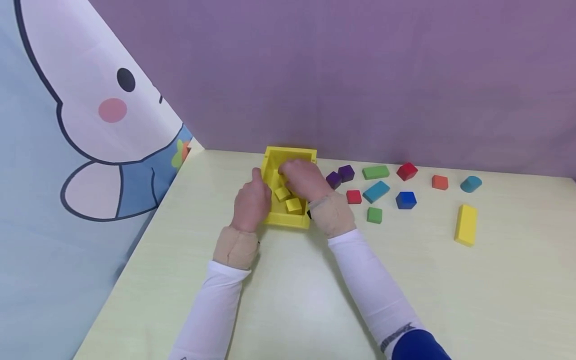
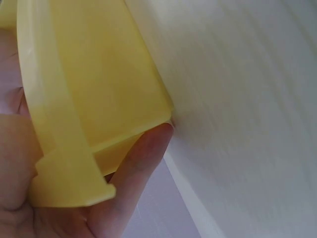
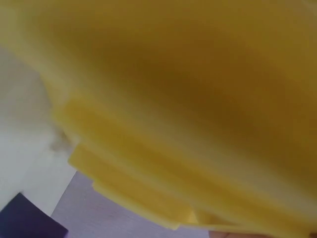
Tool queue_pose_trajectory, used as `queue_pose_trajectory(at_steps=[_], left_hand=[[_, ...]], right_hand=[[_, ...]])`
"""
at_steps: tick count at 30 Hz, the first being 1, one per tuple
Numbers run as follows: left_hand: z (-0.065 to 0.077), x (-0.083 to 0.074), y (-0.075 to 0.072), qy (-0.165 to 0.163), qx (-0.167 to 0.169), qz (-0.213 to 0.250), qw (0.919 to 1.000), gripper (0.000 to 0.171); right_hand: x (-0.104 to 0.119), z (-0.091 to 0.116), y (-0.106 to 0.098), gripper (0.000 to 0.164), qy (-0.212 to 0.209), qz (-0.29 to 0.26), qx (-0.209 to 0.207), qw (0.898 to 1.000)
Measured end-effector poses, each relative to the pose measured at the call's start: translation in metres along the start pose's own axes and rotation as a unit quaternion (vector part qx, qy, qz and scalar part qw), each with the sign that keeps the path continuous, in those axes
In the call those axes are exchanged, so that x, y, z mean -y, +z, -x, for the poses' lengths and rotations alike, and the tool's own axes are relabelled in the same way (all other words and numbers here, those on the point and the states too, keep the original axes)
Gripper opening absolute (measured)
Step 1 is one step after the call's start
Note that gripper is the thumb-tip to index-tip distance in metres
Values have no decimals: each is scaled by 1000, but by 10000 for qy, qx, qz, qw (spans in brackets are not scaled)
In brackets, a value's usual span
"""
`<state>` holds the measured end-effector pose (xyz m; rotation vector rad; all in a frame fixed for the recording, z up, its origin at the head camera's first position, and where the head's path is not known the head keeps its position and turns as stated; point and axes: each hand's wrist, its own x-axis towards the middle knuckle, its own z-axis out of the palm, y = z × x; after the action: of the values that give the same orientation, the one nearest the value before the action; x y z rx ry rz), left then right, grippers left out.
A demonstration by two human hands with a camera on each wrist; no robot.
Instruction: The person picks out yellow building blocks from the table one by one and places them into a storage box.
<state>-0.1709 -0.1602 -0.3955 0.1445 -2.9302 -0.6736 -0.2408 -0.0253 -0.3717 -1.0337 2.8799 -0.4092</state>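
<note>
A yellow open-topped box (image 1: 286, 221) stands on the table near the purple backdrop. My left hand (image 1: 252, 202) grips its left wall; in the left wrist view the fingers curl round the rim of the box (image 2: 109, 74), one finger lying along a lower corner. Over the right wall reaches my right hand (image 1: 308, 179), its bent fingers down inside the box. Whether those fingertips hold anything is hidden. Two yellow blocks (image 1: 294, 205) lie on the box floor below that hand. Yellow plastic of the box (image 3: 198, 114) fills most of the right wrist view, too blurred for detail.
Right of the box lie two purple blocks (image 1: 346, 173), red, green and blue blocks, an orange-red block (image 1: 440, 182) and a blue cylinder (image 1: 471, 184). A long yellow block (image 1: 466, 225) lies farthest right. Purple cloth (image 1: 337, 75) rises behind; a cartoon-print cloth (image 1: 85, 130) hangs left.
</note>
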Motion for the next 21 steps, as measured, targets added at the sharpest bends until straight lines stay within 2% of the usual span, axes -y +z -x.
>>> queue_pose_trajectory(at_steps=[7, 12, 21], left_hand=[[-1, 0, 0, 7, -22, -34, 10000, 30], [-1, 1, 1, -84, 48, -13, 10000, 30], [-1, -1, -1, -126, 124, 11, 9998, 30]], right_hand=[[0, 1, 0, 20, -52, 168, 27, 9998], [0, 1, 1, 21, 57, 151, 49, 9999], [0, 2, 1, 20, -39, 31, 48, 10000]])
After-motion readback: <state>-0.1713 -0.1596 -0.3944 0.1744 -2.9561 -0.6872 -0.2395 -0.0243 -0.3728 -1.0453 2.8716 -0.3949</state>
